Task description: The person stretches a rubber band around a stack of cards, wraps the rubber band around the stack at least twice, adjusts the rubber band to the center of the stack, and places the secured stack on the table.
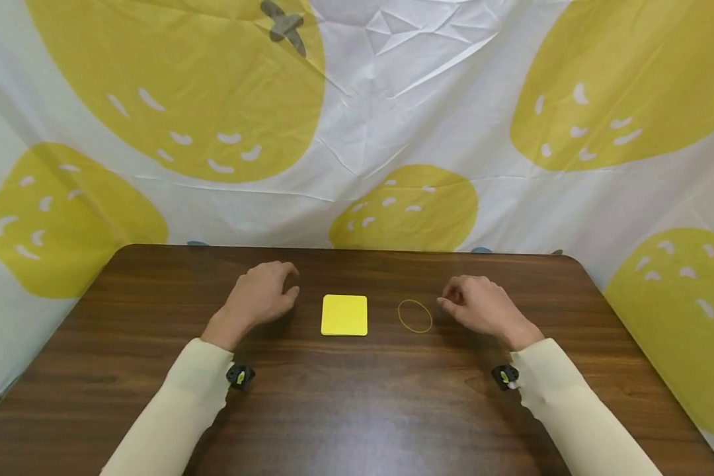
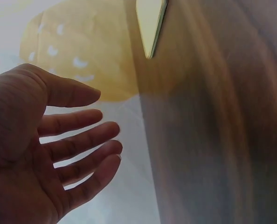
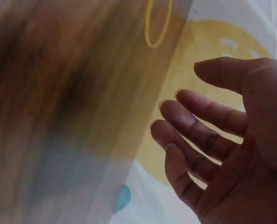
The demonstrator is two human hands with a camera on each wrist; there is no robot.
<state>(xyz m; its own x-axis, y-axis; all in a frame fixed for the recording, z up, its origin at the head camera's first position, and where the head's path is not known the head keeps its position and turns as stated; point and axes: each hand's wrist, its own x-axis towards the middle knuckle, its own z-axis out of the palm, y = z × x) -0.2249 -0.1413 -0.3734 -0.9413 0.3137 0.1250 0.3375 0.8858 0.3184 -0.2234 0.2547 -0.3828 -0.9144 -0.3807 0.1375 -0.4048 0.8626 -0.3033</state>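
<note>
Yellow card [image 1: 344, 315]: curved left hand [image 1: 259, 295] at nine o'clock, band [image 3: 147, 25] and curved right hand [image 1: 482, 306] at three, grips loose, empty.

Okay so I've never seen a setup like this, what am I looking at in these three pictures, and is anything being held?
There's no robot here: these are a person's bare left hand and right hand. The wide picture comes from a camera on the head, looking forward and down. The other two come from wrist cameras, each showing one palm and its fingers close up. On the brown wooden table lie a flat yellow square and, to its right, a thin yellow loop. Behind the table hangs a white cloth with big yellow shapes. Nothing is held: the fingers of both hands are loosely bent, apart from the square and the loop.
</note>
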